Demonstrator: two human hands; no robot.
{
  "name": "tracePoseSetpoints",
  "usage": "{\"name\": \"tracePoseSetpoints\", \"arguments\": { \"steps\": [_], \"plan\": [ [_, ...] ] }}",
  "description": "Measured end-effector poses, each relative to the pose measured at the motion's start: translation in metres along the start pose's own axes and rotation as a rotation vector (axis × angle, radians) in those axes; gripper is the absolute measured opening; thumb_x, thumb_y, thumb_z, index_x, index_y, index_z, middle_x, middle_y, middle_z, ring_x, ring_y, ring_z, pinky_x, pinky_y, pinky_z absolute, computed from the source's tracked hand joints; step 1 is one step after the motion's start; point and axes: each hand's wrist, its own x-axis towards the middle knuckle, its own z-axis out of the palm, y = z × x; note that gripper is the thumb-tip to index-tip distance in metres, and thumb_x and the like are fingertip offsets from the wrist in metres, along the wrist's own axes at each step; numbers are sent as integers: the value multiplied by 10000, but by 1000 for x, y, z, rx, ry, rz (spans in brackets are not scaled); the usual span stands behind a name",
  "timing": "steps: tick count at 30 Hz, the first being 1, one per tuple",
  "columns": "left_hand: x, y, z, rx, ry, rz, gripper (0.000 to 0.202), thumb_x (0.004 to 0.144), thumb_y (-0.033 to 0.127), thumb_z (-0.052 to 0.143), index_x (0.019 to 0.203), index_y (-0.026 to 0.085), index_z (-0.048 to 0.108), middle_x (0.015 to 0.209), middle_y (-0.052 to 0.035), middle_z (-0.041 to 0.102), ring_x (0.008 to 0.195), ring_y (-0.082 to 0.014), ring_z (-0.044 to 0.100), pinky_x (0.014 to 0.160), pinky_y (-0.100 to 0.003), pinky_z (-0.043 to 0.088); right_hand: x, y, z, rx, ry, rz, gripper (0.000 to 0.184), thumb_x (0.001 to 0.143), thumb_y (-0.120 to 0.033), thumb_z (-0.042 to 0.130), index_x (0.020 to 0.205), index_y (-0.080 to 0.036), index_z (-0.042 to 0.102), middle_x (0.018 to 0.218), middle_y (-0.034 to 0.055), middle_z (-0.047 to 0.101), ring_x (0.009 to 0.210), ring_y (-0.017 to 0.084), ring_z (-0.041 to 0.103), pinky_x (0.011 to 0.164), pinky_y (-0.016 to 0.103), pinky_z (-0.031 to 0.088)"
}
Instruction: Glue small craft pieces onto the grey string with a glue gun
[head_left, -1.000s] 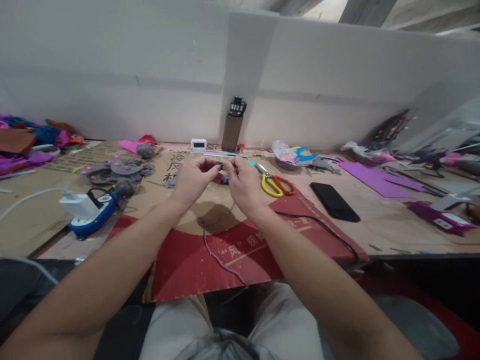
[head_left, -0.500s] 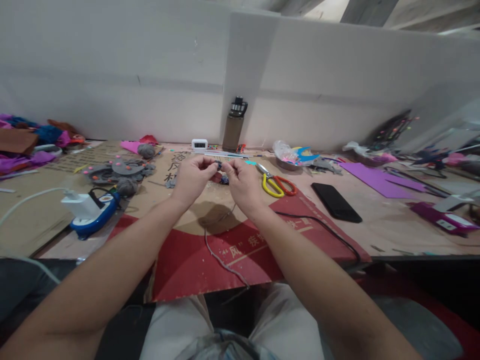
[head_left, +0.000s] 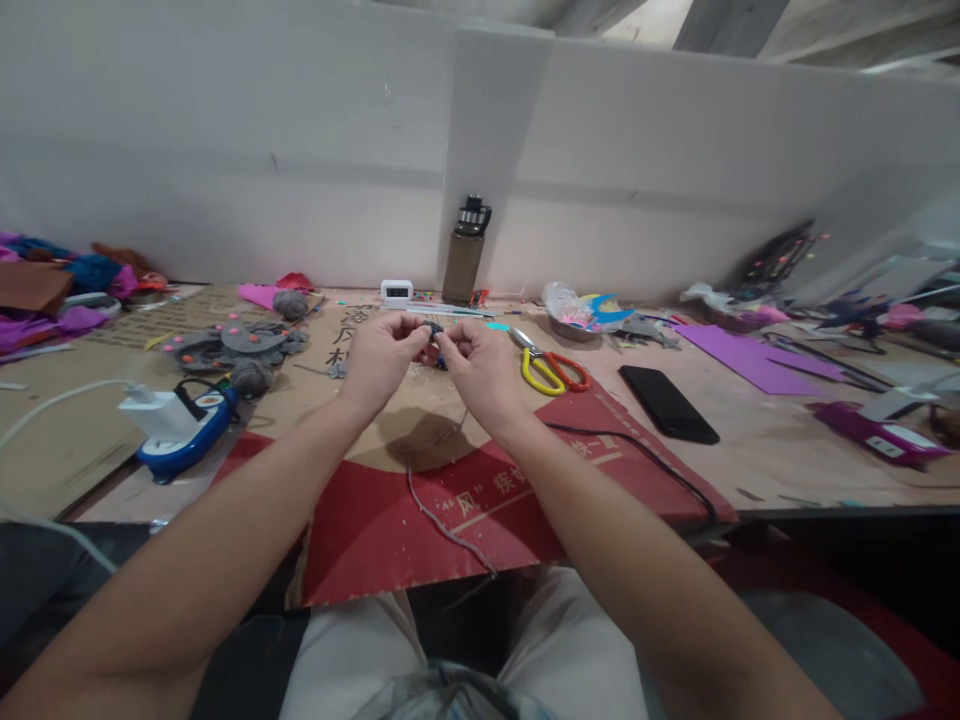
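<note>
My left hand point(head_left: 384, 358) and my right hand point(head_left: 480, 362) meet above the cardboard, fingertips pinched together on a small dark grey piece point(head_left: 433, 332). It looks soft, like felt or yarn, but most of it is covered by my fingers. A grey yarn strand point(head_left: 442, 520) trails from below my right hand down over the red part of the cardboard sheet point(head_left: 352, 545). Just right of my right hand lie scissors point(head_left: 551, 370) with one yellow and one red handle.
A black phone point(head_left: 667, 403) and purple sheets point(head_left: 739, 358) lie to the right. A bottle point(head_left: 463, 262) and a small white clock point(head_left: 396, 291) stand near the wall. Grey felt pieces point(head_left: 240, 345) and a blue power strip point(head_left: 184, 450) are at left; a black cable point(head_left: 637, 435) crosses the cardboard.
Both hands stay in nearly the same place; their fingers have shifted slightly on the dark grey piece, which shows a little more between them. The whole view has moved slightly.
</note>
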Motion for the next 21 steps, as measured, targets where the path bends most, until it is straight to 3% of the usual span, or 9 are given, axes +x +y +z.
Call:
{"name": "tracePoseSetpoints", "arguments": {
  "steps": [14, 18, 21],
  "plan": [
    [0, -1, 0, -82, -49, -16, 110, 738, 238, 639, 723, 131, 619, 616, -10, 612, 534, -94, 569, 557, -236, 498, 1, 5, 3, 162, -2, 93, 202, 826, -343, 530, 701, -185, 547, 662, -3, 596, 602, 111, 513, 574, 241, 367],
    [2, -2, -1, -164, -82, -99, 120, 710, 237, 677, 727, 130, 628, 603, -11, 614, 526, -94, 570, 551, -235, 500, 5, 10, 5, 280, -14, 204, 147, 772, -328, 577, 797, -190, 532, 576, -59, 481, 522, 89, 425, 515, 222, 327],
    [5, -1, -4, -210, -146, -202, 148, 674, 248, 724, 715, 132, 642, 610, -17, 628, 542, -98, 588, 561, -229, 512, 8, 12, 4, 394, -71, 263, 145, 754, -329, 571, 750, -188, 536, 560, -58, 470, 510, 85, 401, 497, 219, 307]
  ]
}}
